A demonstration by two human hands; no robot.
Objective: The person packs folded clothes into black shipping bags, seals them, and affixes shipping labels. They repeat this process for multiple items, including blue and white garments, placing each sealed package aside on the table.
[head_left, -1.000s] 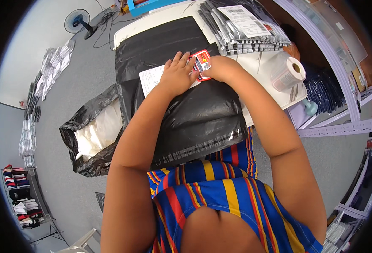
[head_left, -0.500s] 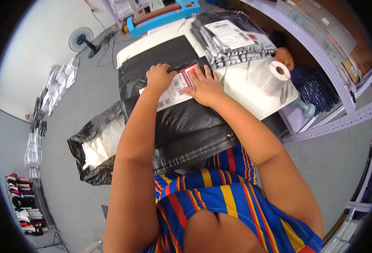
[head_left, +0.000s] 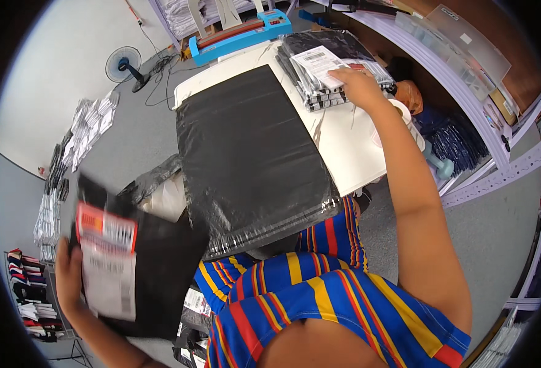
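My left hand (head_left: 69, 276) is closed on the side of a black mailing bag (head_left: 160, 270) at the lower left, tilted and blurred in places. A white and red shipping label (head_left: 108, 260) lies on its face. At the upper right my right hand (head_left: 359, 86) has its fingertips on the edge of a white label (head_left: 319, 64) on top of a stack of packed mailing bags (head_left: 325, 98). Its thumb is hidden, and I cannot see whether the fingers grip anything. Another black mailing bag (head_left: 252, 153), with no label showing, lies flat on the white table (head_left: 353, 165).
A blue machine with a roller (head_left: 239, 37) stands behind the table. A label roll (head_left: 399, 110) is at the right, partly behind my forearm. An open black bag (head_left: 160, 190) stands left of the table. Labelled parcels (head_left: 197, 303) lie low beside my leg. A fan (head_left: 123, 64) stands farther back.
The labelled black bag has left the table and is now at the lower left in my left hand, uncovering a plain bag. My right hand has moved up and right to the stack.
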